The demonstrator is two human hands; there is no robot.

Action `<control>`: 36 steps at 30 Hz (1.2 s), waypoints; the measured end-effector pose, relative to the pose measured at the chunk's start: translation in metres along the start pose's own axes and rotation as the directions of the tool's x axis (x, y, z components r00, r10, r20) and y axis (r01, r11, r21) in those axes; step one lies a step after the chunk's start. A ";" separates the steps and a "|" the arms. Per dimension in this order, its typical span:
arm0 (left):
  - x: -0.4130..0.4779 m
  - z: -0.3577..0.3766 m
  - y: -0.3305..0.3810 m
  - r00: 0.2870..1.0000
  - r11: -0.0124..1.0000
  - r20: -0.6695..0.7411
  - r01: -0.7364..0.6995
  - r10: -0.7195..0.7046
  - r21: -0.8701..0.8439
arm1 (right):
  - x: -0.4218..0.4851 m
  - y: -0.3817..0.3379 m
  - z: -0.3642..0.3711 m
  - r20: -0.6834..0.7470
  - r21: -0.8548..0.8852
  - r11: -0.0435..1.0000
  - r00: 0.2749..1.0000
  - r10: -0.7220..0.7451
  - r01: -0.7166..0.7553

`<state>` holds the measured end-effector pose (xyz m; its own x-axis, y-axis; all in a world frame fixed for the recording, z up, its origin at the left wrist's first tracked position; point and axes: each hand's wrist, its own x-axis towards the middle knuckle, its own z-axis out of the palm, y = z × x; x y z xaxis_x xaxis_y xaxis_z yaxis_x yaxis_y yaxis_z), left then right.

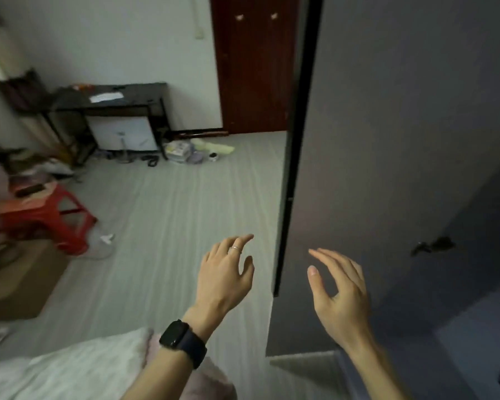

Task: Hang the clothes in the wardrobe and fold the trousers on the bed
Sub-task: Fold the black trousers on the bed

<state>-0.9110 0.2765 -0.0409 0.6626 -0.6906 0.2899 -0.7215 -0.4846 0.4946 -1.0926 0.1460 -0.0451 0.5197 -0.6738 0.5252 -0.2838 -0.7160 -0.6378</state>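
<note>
A grey wardrobe door [387,140] stands swung out on the right, its dark edge running down the middle of the view. My left hand [225,275] hovers just left of that edge, fingers spread and relaxed, a ring on one finger and a black watch on the wrist. My right hand [338,290] floats in front of the door's face, fingers loosely extended, holding nothing. A white bed corner [70,370] shows at the bottom left. No clothes or trousers are visible in either hand.
A red plastic stool [46,217] and a cardboard box [20,281] stand at the left. A black desk [110,102] sits against the far wall with clutter on the floor beside it. A dark red door [251,64] is behind. Grey floor stretches between.
</note>
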 end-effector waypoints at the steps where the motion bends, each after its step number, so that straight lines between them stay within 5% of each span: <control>1: -0.008 -0.010 -0.015 0.998 0.998 -0.024 0.061 -0.060 0.020 | 0.001 -0.008 0.012 0.053 0.035 0.999 0.998 -0.028 0.026; 7: -0.038 -0.074 -0.091 0.908 0.921 -0.213 0.382 -0.360 0.074 | 0.021 -0.069 0.084 0.267 0.218 0.963 0.940 -0.215 0.158; 13: -0.033 -0.124 -0.148 0.800 0.842 -0.357 0.536 -0.483 0.063 | 0.059 -0.129 0.161 0.335 0.333 0.914 0.878 -0.342 0.229; 30: 0.123 -0.248 -0.314 0.704 0.811 -0.554 0.579 -0.445 0.085 | 0.231 -0.275 0.380 0.352 0.446 0.845 0.810 -0.469 0.295; 36: 0.140 -0.269 -0.375 0.643 0.734 -0.600 0.666 -0.476 0.133 | 0.271 -0.306 0.458 0.415 0.492 0.800 0.715 -0.562 0.344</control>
<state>-0.4937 0.5054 0.0345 0.8900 0.1084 0.4430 -0.1147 -0.8869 0.4475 -0.4956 0.2663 0.0348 0.8659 -0.0034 0.5002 0.3477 -0.7148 -0.6067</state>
